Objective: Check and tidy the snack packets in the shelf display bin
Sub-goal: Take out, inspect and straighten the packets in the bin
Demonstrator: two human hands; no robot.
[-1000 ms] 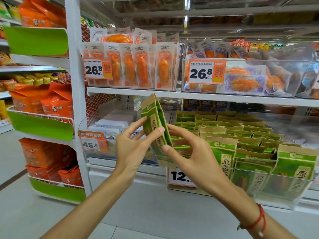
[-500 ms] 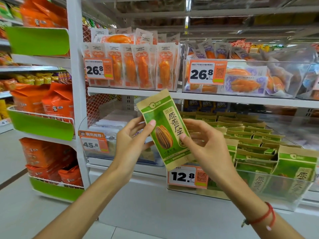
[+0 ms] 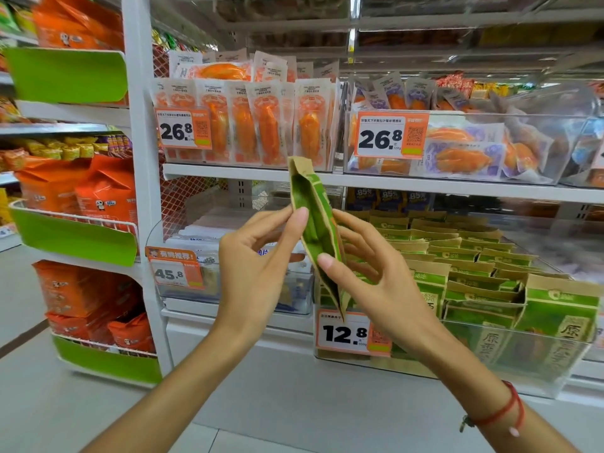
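Left hand (image 3: pixel 258 256) and right hand (image 3: pixel 376 282) both pinch one green-and-kraft snack packet (image 3: pixel 315 230) by its edges, held upright and edge-on so its green side gusset faces the camera, just in front of the clear display bin's (image 3: pixel 490 364) left front corner, where matching packets (image 3: pixel 474 276) lie in overlapping rows.

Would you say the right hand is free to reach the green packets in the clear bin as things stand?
Probably not at once: the right hand pinches the green packet along with the left hand. The way itself looks open, since the clear bin stands right behind it with the green packets in it exposed on top.
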